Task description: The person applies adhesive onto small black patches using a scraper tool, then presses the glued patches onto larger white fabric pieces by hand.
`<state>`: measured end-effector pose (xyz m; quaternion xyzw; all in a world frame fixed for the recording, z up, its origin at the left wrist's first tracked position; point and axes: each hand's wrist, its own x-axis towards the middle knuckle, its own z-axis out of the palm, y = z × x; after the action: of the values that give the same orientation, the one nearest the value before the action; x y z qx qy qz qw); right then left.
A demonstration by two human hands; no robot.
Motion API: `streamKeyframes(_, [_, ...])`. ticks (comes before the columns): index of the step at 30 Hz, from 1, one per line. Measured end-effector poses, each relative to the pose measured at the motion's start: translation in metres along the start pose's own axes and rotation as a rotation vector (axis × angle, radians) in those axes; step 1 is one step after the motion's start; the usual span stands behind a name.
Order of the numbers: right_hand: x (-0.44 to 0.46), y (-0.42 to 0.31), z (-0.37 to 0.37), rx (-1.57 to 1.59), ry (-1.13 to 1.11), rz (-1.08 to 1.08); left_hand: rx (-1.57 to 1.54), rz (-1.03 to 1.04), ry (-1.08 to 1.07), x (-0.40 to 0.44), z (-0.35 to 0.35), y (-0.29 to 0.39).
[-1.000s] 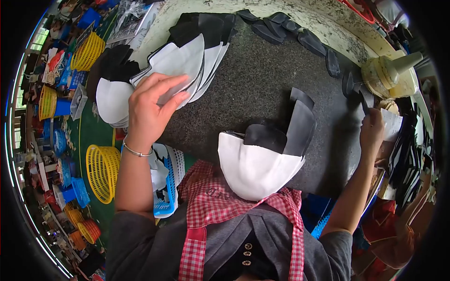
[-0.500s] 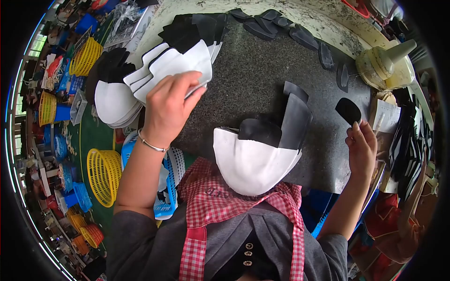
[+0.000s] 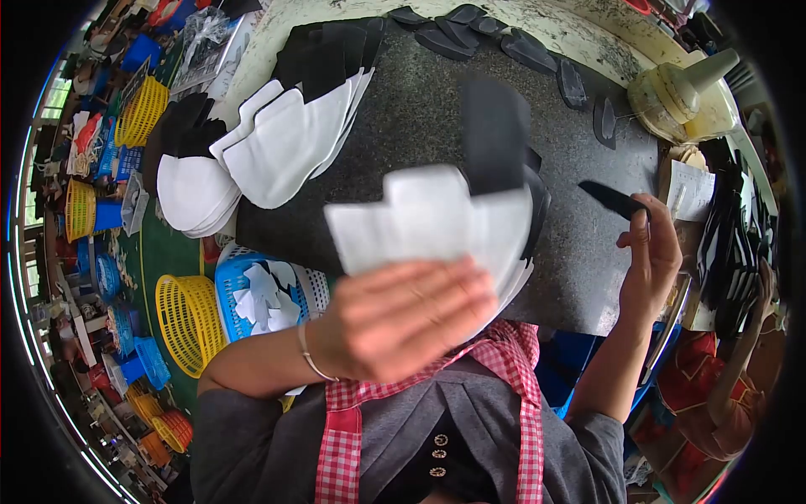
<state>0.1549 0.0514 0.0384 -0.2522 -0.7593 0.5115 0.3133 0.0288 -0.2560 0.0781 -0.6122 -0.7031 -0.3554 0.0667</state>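
Note:
My left hand (image 3: 411, 315) is closed on a white shoe-upper-like piece (image 3: 428, 210) with a stepped top edge, over the pile at the bench's near edge. Motion blurs both. A black strip-like part (image 3: 495, 134) stands up beside the white piece; whether it is joined to it I cannot tell. Black piece edges (image 3: 535, 210) show at the pile's right side. Off to the right, my right hand (image 3: 651, 252) pinches a small black rounded piece (image 3: 613, 199), now seen nearly edge-on, above the dark bench top (image 3: 579, 277).
Fanned white-and-black pieces (image 3: 290, 143) lie at the left, near another white stack (image 3: 193, 193). Small black pieces (image 3: 529, 50) line the back edge. A pale container with a spout (image 3: 684, 101) stands back right. Baskets (image 3: 189, 323) are at left; another person's arm (image 3: 739, 353) is at right.
My left hand has moved right and toward me from the fanned pile, bringing a white piece over the near pile. The black piece in my right hand has turned edge-on.

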Motion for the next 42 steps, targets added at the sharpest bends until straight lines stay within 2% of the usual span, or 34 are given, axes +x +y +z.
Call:
streamKeyframes(2, [-0.005, -0.001, -0.001, -0.051, -0.006, -0.048, -0.314, -0.108, -0.239, -0.011, 0.020, 0.004])
streamKeyframes(3, [-0.008, -0.007, 0.000, -0.002, -0.060, -0.015, -0.300, -0.064, -0.336, -0.021, 0.031, -0.004])
streamKeyframes(6, [-0.024, -0.032, 0.024, 0.173, -0.198, 0.083, -0.685, -0.486, -0.349, -0.001, 0.003, -0.007])
streamKeyframes(7, [-0.031, -0.036, 0.033, 0.234, -0.265, 0.136, -0.786, -0.708, -0.281, 0.000, 0.002, -0.016])
streamKeyframes(8, [-0.036, -0.040, 0.041, 0.295, -0.334, 0.186, -0.826, -0.845, -0.201, 0.005, -0.002, -0.022])
streamKeyframes(10, [-0.044, -0.053, 0.060, 0.293, -0.418, 0.268, -0.957, -0.871, -0.124, -0.001, 0.006, -0.039])
streamKeyframes(13, [-0.046, -0.049, 0.072, 0.200, -0.464, 0.187, -0.942, -0.981, -0.296, -0.003, 0.005, -0.048])
streamKeyframes(19, [-0.066, -0.020, 0.086, -0.171, -0.536, -0.182, -0.308, -0.641, -0.233, -0.022, 0.023, -0.052])
streamKeyframes(26, [-0.065, -0.016, 0.094, -0.213, -0.448, -0.212, -0.190, -0.684, -0.255, -0.012, 0.028, -0.053])
streamKeyframes(29, [-0.054, -0.023, 0.095, -0.398, -0.538, -0.354, -0.154, -0.725, -0.287, -0.004, 0.026, -0.050])
streamKeyframes(32, [-0.047, -0.032, 0.090, -0.463, -0.642, -0.310, 0.063, -0.361, -0.095, -0.001, 0.032, -0.053])
streamKeyframes(33, [-0.043, -0.035, 0.089, -0.472, -0.672, -0.283, 0.124, -0.313, -0.217, -0.005, 0.031, -0.049])
streamKeyframes(36, [-0.018, -0.031, 0.076, -0.307, -0.779, -0.246, 0.130, -0.341, -0.331, -0.005, 0.009, -0.048])
streamKeyframes(37, [-0.002, -0.033, 0.068, -0.263, -0.797, -0.185, -0.038, -0.419, -0.366, -0.003, -0.005, -0.046])
streamKeyframes(39, [0.025, -0.020, 0.059, -0.403, -0.483, -0.217, 0.129, -0.382, -0.170, -0.012, -0.026, -0.054])
streamKeyframes(40, [0.044, -0.010, 0.053, -0.509, -0.340, -0.298, 0.213, -0.365, -0.080, -0.017, -0.037, -0.057])
streamKeyframes(41, [0.064, 0.008, 0.040, -0.855, -0.223, -0.541, 0.364, -0.435, -0.041, -0.019, -0.047, -0.060])
streamKeyframes(42, [0.077, 0.015, 0.033, -1.040, -0.191, -0.525, 0.520, -0.502, 0.002, -0.020, -0.057, -0.066])
